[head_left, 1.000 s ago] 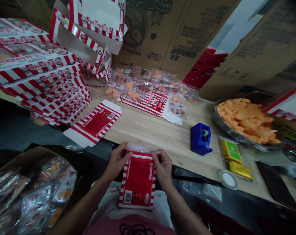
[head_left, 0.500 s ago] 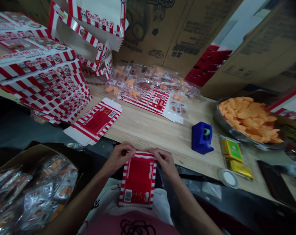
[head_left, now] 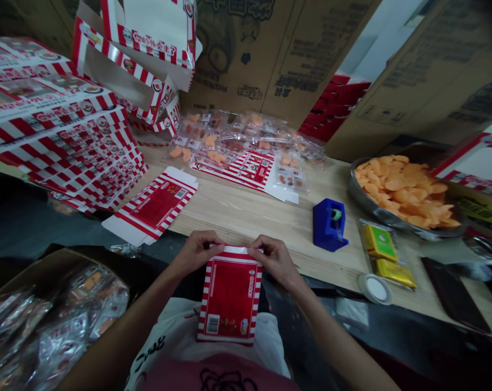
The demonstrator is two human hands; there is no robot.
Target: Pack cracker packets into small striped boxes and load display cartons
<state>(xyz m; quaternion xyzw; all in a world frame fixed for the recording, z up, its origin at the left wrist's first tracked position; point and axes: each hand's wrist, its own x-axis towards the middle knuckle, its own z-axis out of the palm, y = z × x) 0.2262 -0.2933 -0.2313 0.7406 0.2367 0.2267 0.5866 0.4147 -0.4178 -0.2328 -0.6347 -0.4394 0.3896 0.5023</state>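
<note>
A red-and-white striped cardboard box (head_left: 231,293) rests on my lap, its red printed panel with a barcode facing up. At its far left corner my left hand (head_left: 200,251) pinches the edge between thumb and fingers. My right hand (head_left: 273,258) grips the far right corner in the same way. Both hands meet the box along its far end, by the table's front edge. What lies inside the box is hidden. On the table to the left is a similar flattened box (head_left: 158,205) with its white flaps out.
Stacked striped boxes (head_left: 79,152) rise at the left. Clear packets (head_left: 246,130) lie at the back, a blue tape dispenser (head_left: 329,225) on the right. Beyond it are a metal bowl of orange pieces (head_left: 404,190), yellow packs (head_left: 386,255) and a dark phone-like slab (head_left: 455,293). A carton of packets (head_left: 79,315) sits lower left.
The camera view has shifted slightly. Both hands stay at the far end of the box, the right fingers now more bent over its corner.
</note>
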